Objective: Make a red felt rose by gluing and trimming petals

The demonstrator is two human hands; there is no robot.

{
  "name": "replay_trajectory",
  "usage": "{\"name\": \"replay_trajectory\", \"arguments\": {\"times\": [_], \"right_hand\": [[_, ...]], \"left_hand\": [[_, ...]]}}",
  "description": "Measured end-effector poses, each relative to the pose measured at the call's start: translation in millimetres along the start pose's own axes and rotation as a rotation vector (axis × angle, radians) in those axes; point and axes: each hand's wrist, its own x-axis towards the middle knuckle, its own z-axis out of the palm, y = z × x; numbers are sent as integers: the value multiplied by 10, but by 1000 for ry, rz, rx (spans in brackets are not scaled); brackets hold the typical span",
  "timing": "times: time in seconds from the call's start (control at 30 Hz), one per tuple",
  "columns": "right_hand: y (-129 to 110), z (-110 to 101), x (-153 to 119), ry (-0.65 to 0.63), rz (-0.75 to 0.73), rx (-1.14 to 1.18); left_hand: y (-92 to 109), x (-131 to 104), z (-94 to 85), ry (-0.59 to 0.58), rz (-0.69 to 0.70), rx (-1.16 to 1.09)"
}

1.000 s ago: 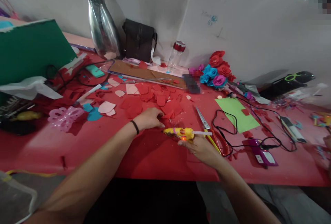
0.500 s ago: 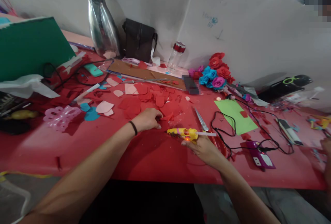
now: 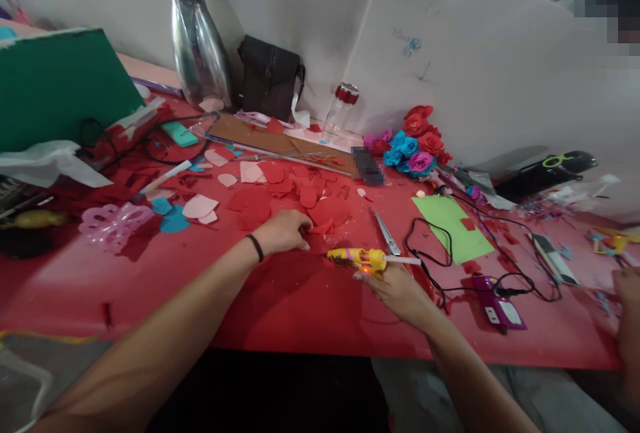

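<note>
A yellow hot glue gun rests in my right hand, whose fingers wrap round it. Its nozzle points left toward my other hand, a glue stick juts out of the back, and an orange light glows beneath. My left hand, with a dark band at the wrist, is low over the table beside cut red paper petals. Its fingers are curled, and whatever may be in them cannot be made out against the red. Just beyond the glue gun lie scissors.
Pink petals and blue petals lie left. Green paper, a black cable and a purple power strip are right. A steel jug, a glass bottle and paper flowers stand behind. Another person's hand shows far right.
The glue gun and my right hand have shifted slightly right. My left hand stays almost in place, fingers still curled. The view has moved a little.
</note>
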Motion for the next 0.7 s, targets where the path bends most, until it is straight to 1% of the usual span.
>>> {"name": "replay_trajectory", "arguments": {"times": [0.2, 0.33, 0.5, 0.6, 0.7], "right_hand": [[-34, -46, -18, -10, -10, 14], [-43, -74, -21, 39, -25, -21], [-74, -102, -49, 79, -29, -10], [-87, -77, -68, 80, -2, -11], [-109, -7, -59, 53, 1, -23]], "left_hand": [[1, 6, 4, -9, 9, -7], [0, 13, 1, -9, 10, 27], [4, 17, -6, -21, 15, 80], [17, 15, -9, -14, 17, 107], [26, 16, -8, -10, 9, 121]]}}
